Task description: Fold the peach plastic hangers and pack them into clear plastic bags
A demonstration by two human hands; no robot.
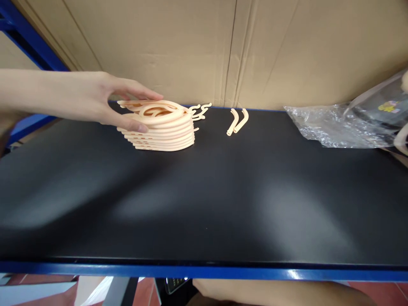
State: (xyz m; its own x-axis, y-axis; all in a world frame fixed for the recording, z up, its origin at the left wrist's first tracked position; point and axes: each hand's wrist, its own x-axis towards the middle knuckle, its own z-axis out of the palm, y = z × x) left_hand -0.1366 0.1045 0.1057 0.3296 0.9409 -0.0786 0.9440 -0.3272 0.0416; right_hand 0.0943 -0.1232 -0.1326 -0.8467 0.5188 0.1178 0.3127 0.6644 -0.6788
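A neat stack of cream plastic hangers or loop-shaped frames (165,135) stands on the black tabletop, left of the middle. My left hand (106,95) comes in from the left and spans the top of the stack. Its thumb presses the near side and its fingers lie along the far side, around the uppermost pieces. Small S-shaped hooks (202,111) stick out or lie at the stack's right end. Two short curved cream pieces (237,122) rest to the right, apart from the stack. My right hand is not in view.
The black table (204,199) has a blue metal front edge (204,270). Cardboard (191,51) walls off the back. Clear plastic bags (341,125) lie at the right end, one with a small yellow print. A blue frame post (35,34) rises at left.
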